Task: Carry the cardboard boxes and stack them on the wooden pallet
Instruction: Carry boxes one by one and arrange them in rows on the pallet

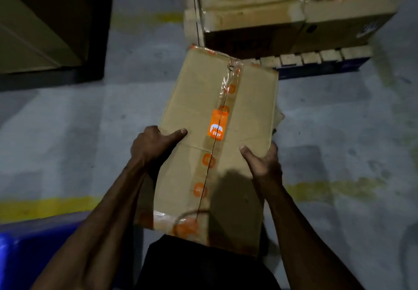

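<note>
I hold a long cardboard box point(201, 99) in front of my body, sealed with clear tape printed with orange logos down its middle seam. My left hand point(153, 145) grips its left edge, thumb lying on the top face. On the right edge sits my right hand point(262, 163), fingers wrapped under the side. Beyond the box's far end lies the wooden pallet point(316, 58) with its slat ends showing. Several cardboard boxes point(255, 14) are stacked on it in rows.
A large dark carton or rack point(45, 29) stands at the upper left. A blue plastic object point(34, 251) sits at the lower left. The grey concrete floor point(67, 131) has worn yellow lines point(45, 206).
</note>
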The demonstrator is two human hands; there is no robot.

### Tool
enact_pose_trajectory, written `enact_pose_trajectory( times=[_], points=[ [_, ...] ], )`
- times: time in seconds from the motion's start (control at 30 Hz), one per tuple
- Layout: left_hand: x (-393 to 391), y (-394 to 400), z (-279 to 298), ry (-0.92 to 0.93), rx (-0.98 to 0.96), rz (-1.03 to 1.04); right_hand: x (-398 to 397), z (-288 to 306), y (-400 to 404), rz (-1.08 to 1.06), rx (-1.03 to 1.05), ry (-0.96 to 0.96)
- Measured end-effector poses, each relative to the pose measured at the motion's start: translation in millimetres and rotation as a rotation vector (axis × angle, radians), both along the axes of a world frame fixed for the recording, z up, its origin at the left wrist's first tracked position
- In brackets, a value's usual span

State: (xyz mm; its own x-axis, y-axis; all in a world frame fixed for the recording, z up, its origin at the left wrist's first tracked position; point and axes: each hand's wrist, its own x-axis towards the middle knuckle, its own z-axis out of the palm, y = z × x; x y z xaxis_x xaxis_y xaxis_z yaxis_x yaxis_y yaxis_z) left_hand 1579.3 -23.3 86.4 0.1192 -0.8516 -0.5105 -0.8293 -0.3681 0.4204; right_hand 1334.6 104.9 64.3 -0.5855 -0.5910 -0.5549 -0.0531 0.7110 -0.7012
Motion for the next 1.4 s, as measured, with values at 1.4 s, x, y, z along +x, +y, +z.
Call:
enact_pose_trajectory(
  times=[1.4],
  points=[
    [218.5, -566.0, 142.6, 0.135, -0.213, -0.067, 218.7, 158.0, -583.4, -0.026, -0.062, 0.295]
  ],
)
